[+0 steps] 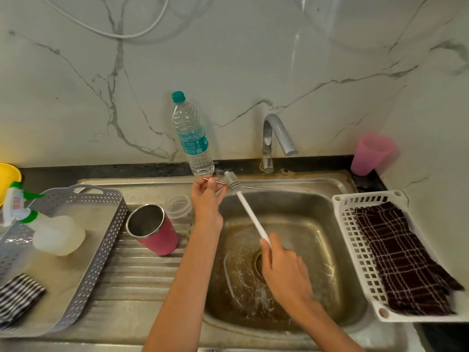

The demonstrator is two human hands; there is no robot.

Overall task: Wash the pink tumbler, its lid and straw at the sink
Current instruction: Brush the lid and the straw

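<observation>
Straw pinched in left hand | right hand grips brush | bristles touching straw

Steel sink unit set in a black counter, with what stands on each.

The unit's ribbed drainboard fills the left side and its basin the right. A grey perforated tray covers the drainboard's left part, reaching the front edge. Between tray and basin the pink tumbler stands mouth up, and the clear lid lies just behind it. At the back edge a water bottle stands left of the tap. A white basket rests along the unit's right edge. In the counter's back right corner stands a pink cup; at its far left edge, something yellow.
</observation>
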